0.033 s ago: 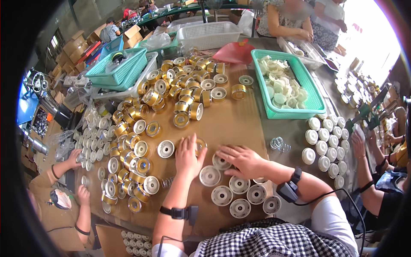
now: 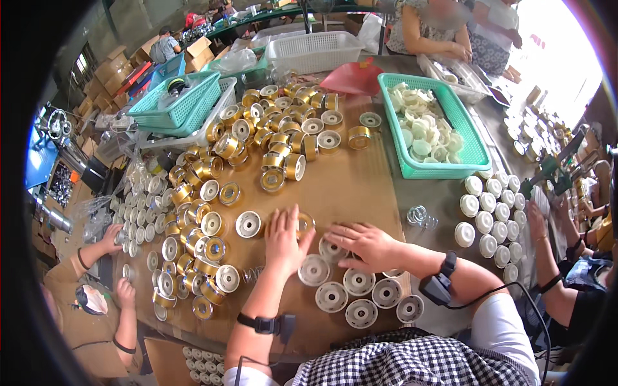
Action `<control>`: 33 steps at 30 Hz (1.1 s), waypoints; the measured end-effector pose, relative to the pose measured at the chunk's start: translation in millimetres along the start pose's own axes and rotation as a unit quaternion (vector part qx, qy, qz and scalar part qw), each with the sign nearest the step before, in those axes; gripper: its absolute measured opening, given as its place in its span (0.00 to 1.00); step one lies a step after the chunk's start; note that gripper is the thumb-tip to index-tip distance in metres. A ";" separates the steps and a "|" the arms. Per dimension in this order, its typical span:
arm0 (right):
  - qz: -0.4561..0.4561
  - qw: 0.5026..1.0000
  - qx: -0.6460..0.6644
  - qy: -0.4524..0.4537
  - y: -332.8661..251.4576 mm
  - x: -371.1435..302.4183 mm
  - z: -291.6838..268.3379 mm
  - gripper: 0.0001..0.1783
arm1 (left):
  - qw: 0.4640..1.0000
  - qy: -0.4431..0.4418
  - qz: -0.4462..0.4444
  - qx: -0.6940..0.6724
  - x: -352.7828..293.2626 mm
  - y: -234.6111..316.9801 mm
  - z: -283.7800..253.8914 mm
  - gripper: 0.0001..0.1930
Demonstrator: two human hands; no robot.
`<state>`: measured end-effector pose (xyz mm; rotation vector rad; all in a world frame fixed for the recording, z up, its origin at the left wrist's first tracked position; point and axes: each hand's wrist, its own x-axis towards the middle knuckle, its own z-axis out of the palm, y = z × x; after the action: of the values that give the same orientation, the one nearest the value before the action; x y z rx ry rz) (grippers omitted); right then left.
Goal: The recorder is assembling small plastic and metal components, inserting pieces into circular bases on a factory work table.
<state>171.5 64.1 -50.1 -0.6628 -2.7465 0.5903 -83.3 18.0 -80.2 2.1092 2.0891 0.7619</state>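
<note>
My left hand lies on the board with its fingers stretched out, holding nothing that I can see. Beside its thumb is a gold-rimmed round cap, partly hidden by the hand. My right hand spreads its fingers over a white round cap, touching it from above and covering part of it. Several more white caps with holed centres lie close together below that hand, such as one cap by the wrist side. A single white cap rests left of my left hand.
Gold caps are heaped across the brown board. A turquoise basket of pale plastic pieces stands far right, near a metal spring and rows of white caps. A red scoop lies at the back. Co-workers' hands are at both sides.
My left hand has shifted very slightly right, and the gold-rimmed cap beside it too. Some white caps below my right hand have moved a little. Both hands stay flat with fingers stretched.
</note>
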 end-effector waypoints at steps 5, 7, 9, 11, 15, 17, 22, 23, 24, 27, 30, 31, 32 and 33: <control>-0.001 0.990 0.049 0.132 38.6 32.8 -37.7 0.24 | 0.991 -0.082 0.097 -0.034 0.0 -3.4 -41.0 0.28; 0.056 0.941 -0.033 0.331 94.0 70.9 -45.0 0.34 | 0.993 0.052 0.092 -0.044 44.4 -7.8 -44.4 0.24; 0.241 0.907 -0.127 0.321 138.5 118.4 -58.6 0.42 | 0.989 0.132 0.066 0.026 92.1 -20.4 -43.5 0.29; 0.322 0.885 -0.081 0.328 179.4 149.2 -65.7 0.37 | 0.990 0.123 -0.012 0.072 140.5 -43.7 -23.6 0.34; 0.454 0.852 -0.013 0.261 203.5 161.3 -45.7 0.26 | 0.993 0.002 -0.110 0.052 192.5 -45.7 8.8 0.37; 0.330 0.870 0.047 0.364 207.1 145.4 -28.0 0.21 | 0.992 -0.023 -0.064 0.109 199.5 -20.9 17.2 0.35; 0.291 0.907 -0.049 0.301 148.1 115.2 -2.5 0.33 | 0.994 -0.055 -0.009 0.099 180.5 -18.9 4.9 0.36; 0.294 0.906 -0.050 0.300 147.4 114.0 -4.7 0.33 | 0.994 -0.057 -0.008 0.097 176.3 -15.5 4.6 0.36; 0.236 0.910 -0.058 0.336 140.0 117.4 -15.7 0.37 | 0.988 -0.076 0.014 0.133 170.0 -8.4 -2.0 0.38; 0.161 0.909 -0.094 0.372 144.9 135.1 -39.3 0.42 | 0.976 -0.103 0.053 0.182 161.3 5.6 -3.8 0.44; 0.134 0.977 -0.030 0.165 157.4 146.2 -50.8 0.41 | 0.974 -0.107 0.093 0.176 159.1 10.0 -4.5 0.46; 0.150 0.980 -0.048 0.120 149.7 147.6 -50.2 0.42 | 0.974 -0.106 0.092 0.179 160.9 2.9 -1.0 0.46; 0.166 0.981 -0.066 0.075 141.5 147.2 -48.8 0.43 | 0.988 -0.077 0.047 0.123 164.9 -4.4 2.3 0.46; 0.182 0.979 -0.085 0.031 132.4 145.1 -45.7 0.45 | 0.997 -0.049 0.003 0.066 166.8 -8.9 1.4 0.45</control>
<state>111.4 256.6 -46.6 -1.2195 -2.6526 0.3989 -99.4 178.4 -36.6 2.1697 2.1386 0.5233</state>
